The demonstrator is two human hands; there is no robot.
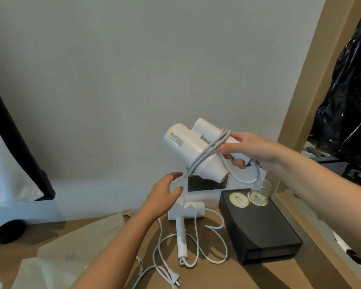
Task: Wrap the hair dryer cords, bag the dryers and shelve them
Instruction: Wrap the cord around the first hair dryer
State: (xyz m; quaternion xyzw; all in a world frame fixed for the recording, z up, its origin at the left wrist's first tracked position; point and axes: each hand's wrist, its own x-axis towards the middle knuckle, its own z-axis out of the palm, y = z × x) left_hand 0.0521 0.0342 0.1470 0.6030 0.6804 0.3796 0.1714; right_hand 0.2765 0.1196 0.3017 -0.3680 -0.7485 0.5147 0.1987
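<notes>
Head view: a white raised dryer [188,149] is held in the air above the tabletop [206,276], in front of a plain wall. Its handle is gripped by the right hand [250,149], fingers curled round it, thumb on top. A grey cord [208,149] is wound in several turns across the barrel and handle, and one loop is left hanging below the right hand. The left hand [165,195] is held below and left of the dryer, fingers spread and only slightly curved, with nothing gripped. A cord end is seen just beside its fingertips; contact cannot be told.

A second dryer [193,209] is laid flat on the tabletop under the left hand, handle pointed toward the camera. Its loose cord [215,227] is spread in unwound loops beside the handle, and the plug [175,280] is at the near edge.

A beige cloth bag [88,236] is laid flat on the left of the tabletop. A black box [261,228] is placed right of the second dryer, with a glass [262,189] stood on its far corner. A socket plate [196,183] is seen on the wall behind. A black plastic bag [348,97] is seen at far right.
</notes>
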